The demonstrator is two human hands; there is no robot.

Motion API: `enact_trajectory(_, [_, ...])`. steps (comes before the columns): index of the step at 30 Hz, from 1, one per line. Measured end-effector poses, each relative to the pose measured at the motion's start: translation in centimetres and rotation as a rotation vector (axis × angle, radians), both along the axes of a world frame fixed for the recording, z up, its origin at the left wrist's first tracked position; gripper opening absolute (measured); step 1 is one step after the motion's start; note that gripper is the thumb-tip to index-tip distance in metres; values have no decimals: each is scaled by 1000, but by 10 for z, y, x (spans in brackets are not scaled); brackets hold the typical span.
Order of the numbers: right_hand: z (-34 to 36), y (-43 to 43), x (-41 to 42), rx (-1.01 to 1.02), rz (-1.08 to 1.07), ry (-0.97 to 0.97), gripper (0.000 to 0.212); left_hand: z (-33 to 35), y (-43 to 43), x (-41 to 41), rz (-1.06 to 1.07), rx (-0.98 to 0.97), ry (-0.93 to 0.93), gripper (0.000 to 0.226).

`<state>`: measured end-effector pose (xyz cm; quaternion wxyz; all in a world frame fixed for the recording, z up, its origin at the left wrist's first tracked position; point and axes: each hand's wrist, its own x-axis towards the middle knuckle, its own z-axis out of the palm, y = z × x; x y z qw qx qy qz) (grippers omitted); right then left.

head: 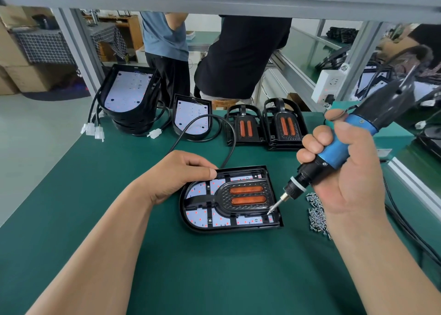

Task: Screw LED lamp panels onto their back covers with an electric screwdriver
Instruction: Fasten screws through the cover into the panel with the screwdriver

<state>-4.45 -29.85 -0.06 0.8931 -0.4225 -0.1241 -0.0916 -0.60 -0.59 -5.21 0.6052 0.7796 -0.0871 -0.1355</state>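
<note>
Green workbench (214,279); at the far edge a stack of paneled covers (130,95) and two black reflector frames (245,126); back cover (191,222) lies flat mid-bench with LED lamp panel (198,215) seated inside; right hand (346,171) has fingers clamped round the blue-grip electric screwdriver (334,154), tilted, bit tip at the cover's near-right corner; left hand (176,174) holds the cover's far-left rim, thumb on top, fingers curled; screw pile (316,212) just right of the cover.

Behind the green bench (95,195) a person in blue (164,35) stands beside a person in black (241,52), cardboard boxes (21,76) far left, white socket block (330,85) right.
</note>
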Motion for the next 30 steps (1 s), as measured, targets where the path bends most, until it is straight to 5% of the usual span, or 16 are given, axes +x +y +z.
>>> enact_trajectory(15, [0,10,-5,-143,27,-26,22,0,0,0,7,-7,12,27])
enact_trajectory(30, [7,13,-14,-281,278,-248,28,-1,-1,0,10,-7,39,28])
